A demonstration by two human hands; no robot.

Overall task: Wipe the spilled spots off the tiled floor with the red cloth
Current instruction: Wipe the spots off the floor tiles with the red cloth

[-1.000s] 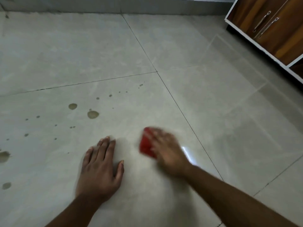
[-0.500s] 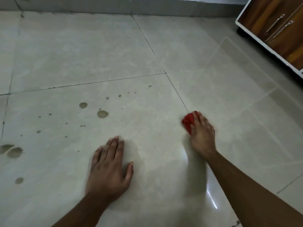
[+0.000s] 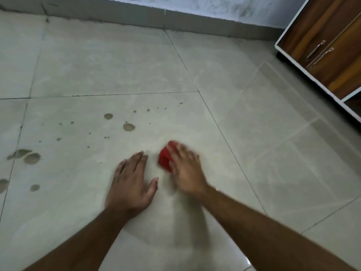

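Pale grey tiled floor [image 3: 97, 61] fills the frame, brown wooden cabinet [image 3: 328, 45] upper right. My left hand [image 3: 130, 184] lies flat at centre, fingers straight. My blurry right hand [image 3: 185, 171] presses the scrunched red cloth [image 3: 166, 157] beside it. Brownish spilled spots [image 3: 129, 127] sit left of centre.

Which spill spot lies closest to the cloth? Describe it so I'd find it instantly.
Start at the red cloth under the right hand, on the tiled floor. Look up-left: the round brownish spot. It is larger than the specks around it.
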